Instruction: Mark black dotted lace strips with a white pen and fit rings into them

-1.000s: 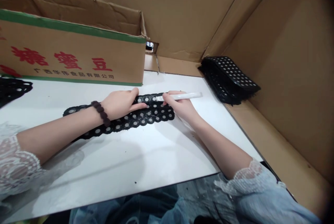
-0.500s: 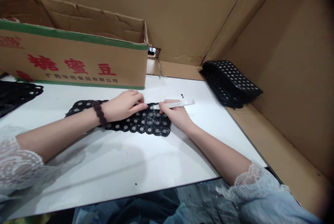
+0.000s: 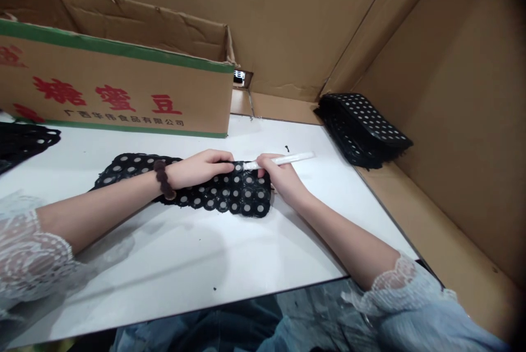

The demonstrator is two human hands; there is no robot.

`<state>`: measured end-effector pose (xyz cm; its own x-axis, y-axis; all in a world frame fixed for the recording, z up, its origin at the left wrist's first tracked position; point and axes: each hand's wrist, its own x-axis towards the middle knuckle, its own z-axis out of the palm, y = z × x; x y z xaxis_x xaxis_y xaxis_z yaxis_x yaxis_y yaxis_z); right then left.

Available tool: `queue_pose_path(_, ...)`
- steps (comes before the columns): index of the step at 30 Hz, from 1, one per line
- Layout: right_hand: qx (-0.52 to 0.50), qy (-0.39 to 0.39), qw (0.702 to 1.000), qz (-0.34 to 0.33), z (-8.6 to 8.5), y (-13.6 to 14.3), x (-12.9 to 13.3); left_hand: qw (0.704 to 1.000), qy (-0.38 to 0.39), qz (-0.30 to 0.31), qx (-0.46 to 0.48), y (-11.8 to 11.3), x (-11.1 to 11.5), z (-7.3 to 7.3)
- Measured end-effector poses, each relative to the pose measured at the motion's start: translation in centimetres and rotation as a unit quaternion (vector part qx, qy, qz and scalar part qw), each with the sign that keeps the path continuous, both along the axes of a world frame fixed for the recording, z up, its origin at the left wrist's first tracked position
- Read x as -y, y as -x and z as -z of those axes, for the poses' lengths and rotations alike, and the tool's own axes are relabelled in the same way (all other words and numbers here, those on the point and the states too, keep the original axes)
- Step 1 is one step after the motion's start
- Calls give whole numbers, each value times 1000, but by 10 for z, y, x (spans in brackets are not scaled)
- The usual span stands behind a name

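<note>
Head view: left hand [image 3: 200,167] atop dotted sheet [image 3: 235,194], pinching it; right hand [image 3: 283,177] at corner, gripping stick [image 3: 296,159].

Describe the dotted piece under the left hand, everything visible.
The black piece, glossy, perhaps plastic, has rows of pale dots and a scalloped near edge. It lies flat on the white table, running left to right. The left hand rests on it; the right hand holds a white tool to its far edge.

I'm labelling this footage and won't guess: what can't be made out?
Head view:
Floor of the carton: hidden behind its front wall.
Black piece at left: cut off by the picture's edge.
Part of the dotted black strip: covered by the left hand.
Tip of the white tool: too small and blurred.
</note>
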<state>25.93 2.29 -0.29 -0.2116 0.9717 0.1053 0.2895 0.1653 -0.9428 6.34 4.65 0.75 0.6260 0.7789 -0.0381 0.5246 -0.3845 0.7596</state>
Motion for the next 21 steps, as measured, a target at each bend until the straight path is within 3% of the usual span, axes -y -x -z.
queue_pose_path(7, -31, 31, 999, -5, 5, 1, -2, 1000, -14, -8, 24, -3, 3, 0)
queue_pose_path(11, -25, 1, 1000, -15, 4, 1, -2, 998, -46, -10, 45, -3, 7, 5)
queue_pose_path(16, 3, -41, 998, -56, -1, 1, 0, 970, -219, -85, 66, -3, 12, 6)
queue_pose_path(21, 13, -43, 997, -67, -1, 3, 3, 950, -304, -74, 14, -5, 20, 5)
